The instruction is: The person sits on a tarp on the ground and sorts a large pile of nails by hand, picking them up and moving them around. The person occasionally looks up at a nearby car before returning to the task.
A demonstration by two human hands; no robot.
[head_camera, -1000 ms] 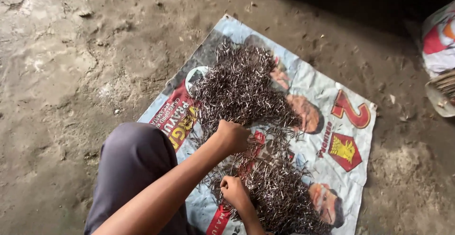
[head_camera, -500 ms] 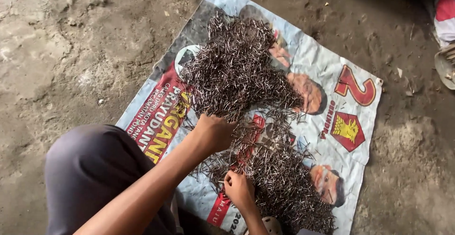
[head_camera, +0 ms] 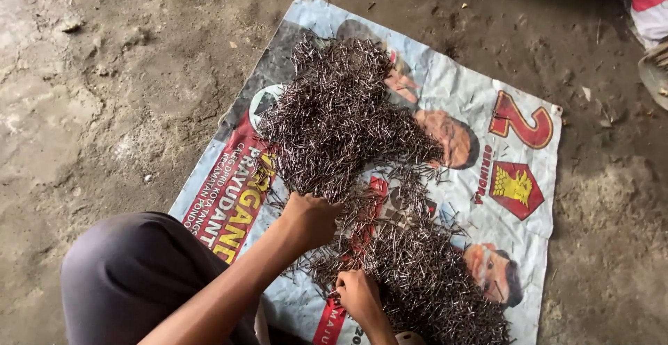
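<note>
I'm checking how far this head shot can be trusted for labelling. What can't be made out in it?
- Left hand, head view: its fingers are buried in the upper pile of nails, so its grip cannot be read.
- Right hand: curled at the lower pile; anything pinched is too small to tell.
- Printed banner: bottom cut off by the frame edge, middle covered by nails.
- Single nails: too small to count.

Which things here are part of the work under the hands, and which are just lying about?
In use:
- left hand at the edge of the big nail pile
- right hand on the lower nail pile
- printed banner under the nails

Lying about:
- red and white bag at the top right
- small stones on the dirt floor
</note>
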